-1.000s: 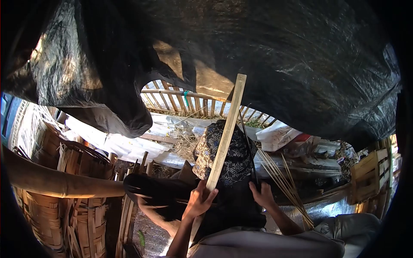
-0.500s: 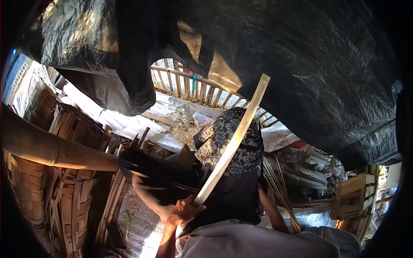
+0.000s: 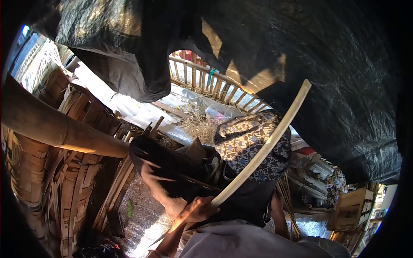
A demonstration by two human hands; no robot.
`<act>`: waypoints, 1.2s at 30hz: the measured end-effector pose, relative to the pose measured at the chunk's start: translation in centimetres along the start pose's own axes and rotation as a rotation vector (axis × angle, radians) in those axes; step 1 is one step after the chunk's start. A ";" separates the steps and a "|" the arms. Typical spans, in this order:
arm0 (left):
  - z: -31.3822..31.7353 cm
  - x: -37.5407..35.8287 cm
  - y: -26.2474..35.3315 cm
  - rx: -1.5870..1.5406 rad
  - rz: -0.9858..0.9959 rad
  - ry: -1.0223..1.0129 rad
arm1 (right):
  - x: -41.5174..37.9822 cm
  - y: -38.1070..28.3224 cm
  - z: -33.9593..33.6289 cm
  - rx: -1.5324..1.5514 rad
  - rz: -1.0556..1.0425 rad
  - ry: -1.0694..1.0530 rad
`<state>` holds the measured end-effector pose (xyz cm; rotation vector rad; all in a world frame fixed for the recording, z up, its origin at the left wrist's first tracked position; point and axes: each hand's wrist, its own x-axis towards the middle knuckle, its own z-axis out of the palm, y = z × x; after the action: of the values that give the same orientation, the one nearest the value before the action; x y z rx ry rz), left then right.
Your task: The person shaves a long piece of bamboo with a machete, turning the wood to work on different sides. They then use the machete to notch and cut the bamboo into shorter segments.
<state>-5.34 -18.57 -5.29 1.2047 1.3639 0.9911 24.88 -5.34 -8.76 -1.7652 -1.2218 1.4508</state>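
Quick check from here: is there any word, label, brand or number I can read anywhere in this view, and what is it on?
None can be read.
The patterned cloth shows only a printed design, no letters.
The bamboo strip in the left hand is bare.
The woven baskets and the black plastic sheet carry no marks.
The packages at the right are too small and blurred to read.
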 end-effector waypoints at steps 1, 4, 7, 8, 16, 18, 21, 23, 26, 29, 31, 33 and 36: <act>0.3 0.0 -0.2 0.003 -0.004 0.009 | 0.0 0.5 -0.2 0.000 0.000 -0.011; 0.3 0.7 0.6 -0.008 0.045 0.059 | 0.5 2.5 -1.8 0.025 0.007 -0.002; 0.1 1.4 1.0 0.075 0.072 0.185 | -0.6 1.0 -1.4 0.089 0.053 0.068; -0.1 1.7 1.0 0.089 0.130 0.250 | -0.8 0.2 -1.4 0.030 0.071 0.147; -3.0 1.4 1.8 0.058 0.009 0.377 | -2.4 -7.0 -2.7 0.352 -0.036 0.127; -2.8 2.1 2.1 -0.257 0.221 0.419 | -3.7 -9.1 -2.2 0.434 -0.095 0.194; -4.9 4.9 4.6 -0.264 0.273 0.086 | -5.1 -11.3 -1.9 0.457 -0.214 0.105; -6.2 7.5 7.4 -0.050 0.439 0.024 | -4.9 -12.0 -2.5 0.426 -0.232 0.042; -3.8 9.7 8.1 -0.566 0.006 -0.090 | -4.9 -12.2 -3.2 0.491 -0.297 -0.137; -3.3 8.6 7.3 -0.339 -0.111 -0.158 | -4.7 -11.7 -2.3 0.272 -0.094 0.009; 0.1 9.3 -0.8 0.069 0.332 0.149 | -6.4 -13.5 0.9 -0.007 -0.100 0.241; 0.4 8.4 -2.1 0.049 0.254 0.181 | -7.4 -15.8 2.8 -0.174 -0.125 0.158; -0.2 6.4 -1.4 0.050 0.080 0.236 | -6.5 -15.6 2.9 -0.185 -0.180 -0.075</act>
<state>-5.57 -12.51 -7.67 1.2162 1.5411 1.1912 17.33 -4.66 6.67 -1.6798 -1.5552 1.3475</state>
